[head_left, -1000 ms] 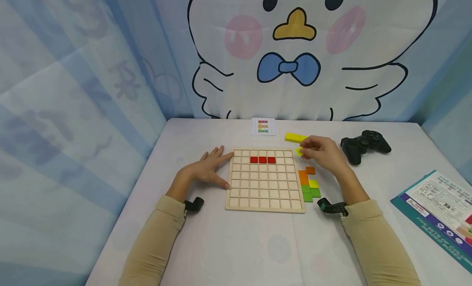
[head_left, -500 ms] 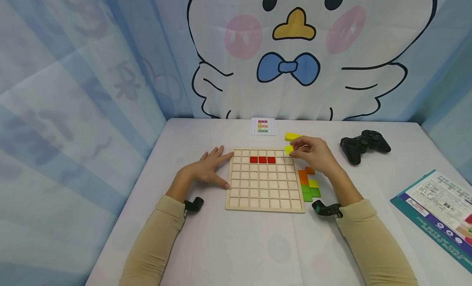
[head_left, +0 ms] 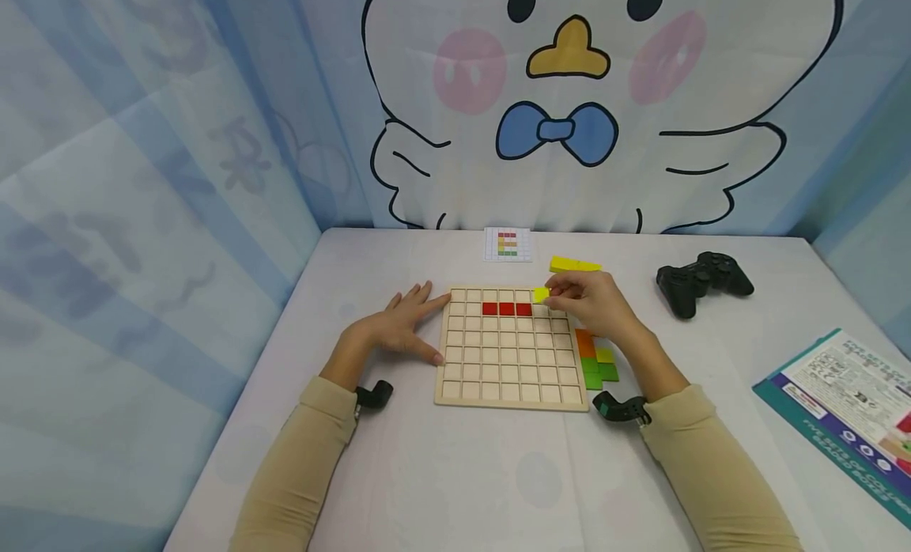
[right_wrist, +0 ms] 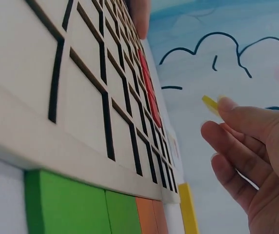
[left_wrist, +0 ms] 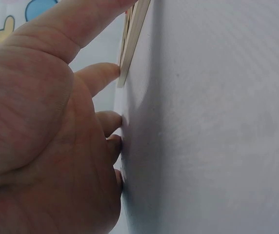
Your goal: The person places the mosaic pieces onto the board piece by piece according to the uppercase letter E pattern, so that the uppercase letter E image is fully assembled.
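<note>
From where I stand, the wooden grid board (head_left: pixel 512 406) lies flat on the cloth-covered table (head_left: pixel 455 473), and the person's left hand (head_left: pixel 402 323) rests along its left side, fingers spread, gripping nothing; the index fingertip meets the far corner and the thumb the edge nearer the person, a bracing touch, I'd say, to keep it from sliding. The right hand (head_left: pixel 587 299) pinches a small yellow tile (head_left: pixel 541 295) between thumb and fingers, over the far right part of the board and, by the right wrist view, raised clear of it. Holding only the tile's edge probably leaves the cells below easy to see. Three red tiles (head_left: pixel 507 308) sit side by side in the second row from the far edge. A small card (head_left: pixel 508 244) printed with a coloured pattern lies behind the board, facing the person, likely so it can be read at a glance. Yellow pieces (head_left: pixel 575 264) lie beyond the board's far right corner, while orange pieces (head_left: pixel 585 344), green pieces (head_left: pixel 591 374) and another yellow tile (head_left: pixel 605 355) sit just beside its right edge, seemingly for the right hand's short reach.
</note>
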{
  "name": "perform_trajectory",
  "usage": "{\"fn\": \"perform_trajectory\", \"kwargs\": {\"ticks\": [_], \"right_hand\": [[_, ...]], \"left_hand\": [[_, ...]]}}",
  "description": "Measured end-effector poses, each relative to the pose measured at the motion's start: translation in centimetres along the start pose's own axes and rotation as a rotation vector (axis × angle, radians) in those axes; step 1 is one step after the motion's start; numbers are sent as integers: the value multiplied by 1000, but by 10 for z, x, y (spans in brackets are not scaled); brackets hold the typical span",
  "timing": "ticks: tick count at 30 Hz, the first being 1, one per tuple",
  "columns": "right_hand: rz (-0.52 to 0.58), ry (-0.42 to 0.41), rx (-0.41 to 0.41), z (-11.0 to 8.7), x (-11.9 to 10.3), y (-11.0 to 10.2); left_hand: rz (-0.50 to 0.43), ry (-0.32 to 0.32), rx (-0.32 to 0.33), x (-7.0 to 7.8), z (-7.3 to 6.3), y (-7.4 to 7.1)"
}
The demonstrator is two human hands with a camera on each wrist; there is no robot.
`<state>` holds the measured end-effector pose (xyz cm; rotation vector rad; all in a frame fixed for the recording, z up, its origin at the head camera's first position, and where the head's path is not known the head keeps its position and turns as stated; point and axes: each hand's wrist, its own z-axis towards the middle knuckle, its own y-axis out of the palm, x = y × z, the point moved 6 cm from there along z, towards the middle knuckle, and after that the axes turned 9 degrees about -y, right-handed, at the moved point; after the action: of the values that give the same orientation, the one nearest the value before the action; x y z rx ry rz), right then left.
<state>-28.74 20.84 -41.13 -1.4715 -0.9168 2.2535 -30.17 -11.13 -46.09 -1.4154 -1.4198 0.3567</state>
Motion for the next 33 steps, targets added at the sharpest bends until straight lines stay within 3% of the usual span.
{"fn": "perform_trajectory", "kwargs": {"ticks": [6, 17, 33], "right_hand": [[20, -18, 5, 1, -5, 6], [-7, -31, -66, 7, -13, 25], [-30, -138, -226, 27, -30, 59]], "left_hand": [[-4, 7, -4, 1, -1, 1], [1, -3, -2, 1, -1, 1], [-12, -19, -4, 3, -2, 0]]}}
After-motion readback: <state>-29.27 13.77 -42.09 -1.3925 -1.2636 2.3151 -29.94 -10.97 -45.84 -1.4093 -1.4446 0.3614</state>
